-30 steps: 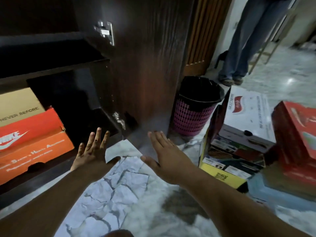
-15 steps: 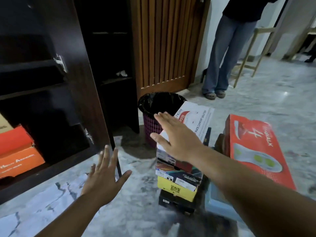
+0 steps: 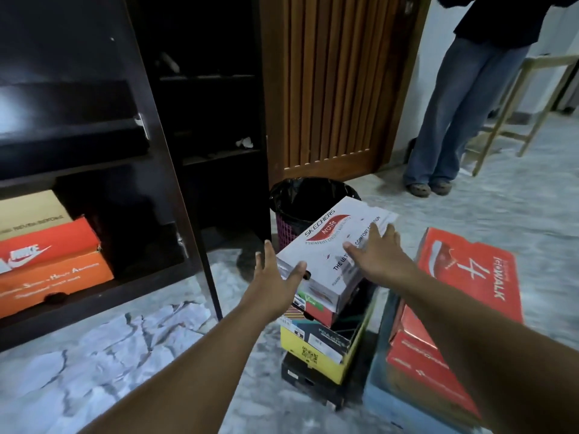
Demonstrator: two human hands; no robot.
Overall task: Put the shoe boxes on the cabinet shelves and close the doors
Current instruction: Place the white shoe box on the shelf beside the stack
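A white Skechers shoe box tops a stack over a yellow and black box on the floor. My left hand is open at the white box's near left corner, fingers spread, touching its edge. My right hand lies open and flat on the lid's right side. A red Walk box sits on a blue box at the right. In the dark cabinet an orange Nike box and a tan box fill the low left shelf. The cabinet door stands open.
A black-lined pink waste bin stands just behind the stack. A person in jeans stands at the back right beside a wooden stool. A slatted wooden door is behind the bin.
My view swung right from the cabinet to the stack. Both hands reached forward: the right one slid across the white lid, the left one rose from the floor to the box's corner.
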